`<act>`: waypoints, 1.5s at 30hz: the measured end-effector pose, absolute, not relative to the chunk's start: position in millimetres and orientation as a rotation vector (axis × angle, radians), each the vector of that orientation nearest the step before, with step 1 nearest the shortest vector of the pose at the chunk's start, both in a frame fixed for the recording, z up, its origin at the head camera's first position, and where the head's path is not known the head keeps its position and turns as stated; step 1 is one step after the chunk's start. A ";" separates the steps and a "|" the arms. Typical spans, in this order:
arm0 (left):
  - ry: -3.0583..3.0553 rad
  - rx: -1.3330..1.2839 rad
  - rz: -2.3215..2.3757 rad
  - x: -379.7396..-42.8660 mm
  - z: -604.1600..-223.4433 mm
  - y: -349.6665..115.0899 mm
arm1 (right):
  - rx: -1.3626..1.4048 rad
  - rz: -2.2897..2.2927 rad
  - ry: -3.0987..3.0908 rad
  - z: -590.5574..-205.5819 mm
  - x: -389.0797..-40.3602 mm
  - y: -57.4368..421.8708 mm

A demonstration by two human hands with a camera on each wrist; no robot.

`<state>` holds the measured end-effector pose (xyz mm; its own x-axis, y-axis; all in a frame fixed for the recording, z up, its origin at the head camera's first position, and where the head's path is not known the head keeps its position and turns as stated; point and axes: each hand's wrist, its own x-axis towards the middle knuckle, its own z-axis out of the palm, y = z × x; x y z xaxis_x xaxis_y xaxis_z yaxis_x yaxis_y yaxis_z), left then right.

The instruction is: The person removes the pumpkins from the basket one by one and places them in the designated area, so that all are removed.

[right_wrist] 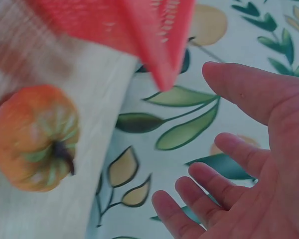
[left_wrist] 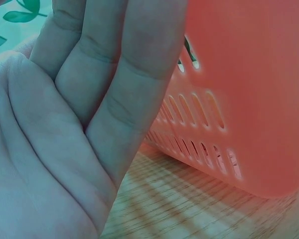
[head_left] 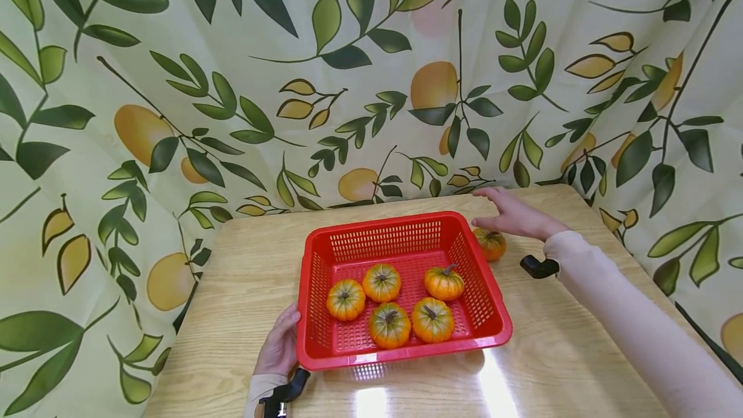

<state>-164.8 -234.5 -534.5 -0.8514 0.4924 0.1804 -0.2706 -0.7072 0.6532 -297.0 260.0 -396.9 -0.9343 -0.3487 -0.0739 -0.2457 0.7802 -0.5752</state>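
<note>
One pumpkin (head_left: pixel 493 248) is seen outside the basket (head_left: pixel 406 354), at two o'clock; it could be rolled away if brushed by the right hand (head_left: pixel 518 214), fingers spread. The basket could be skewed if pushed by the left hand (head_left: pixel 278 344) at eight o'clock, fingers together.

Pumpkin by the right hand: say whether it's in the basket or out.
Out: that pumpkin rests on the table, beside the red basket.
</note>
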 end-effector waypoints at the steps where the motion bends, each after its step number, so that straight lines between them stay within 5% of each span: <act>1: 0.885 0.473 2.523 -164.6 -533.6 -234.2 | -0.482 -0.874 2.798 -394.7 -296.6 258.5; 25: 0.819 0.521 2.523 -165.0 -534.4 -234.5 | -0.671 -0.853 2.683 -362.6 -275.9 201.7; 45: 0.839 0.542 2.520 -163.8 -536.4 -232.5 | -0.679 -0.746 2.492 -380.3 -267.6 174.8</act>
<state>-163.8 -232.5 -536.4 -0.8324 0.5061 0.2259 -0.2698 -0.7260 0.6325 -267.6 174.8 -380.3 -0.7776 -0.5664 -0.2729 -0.3233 0.7325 -0.5991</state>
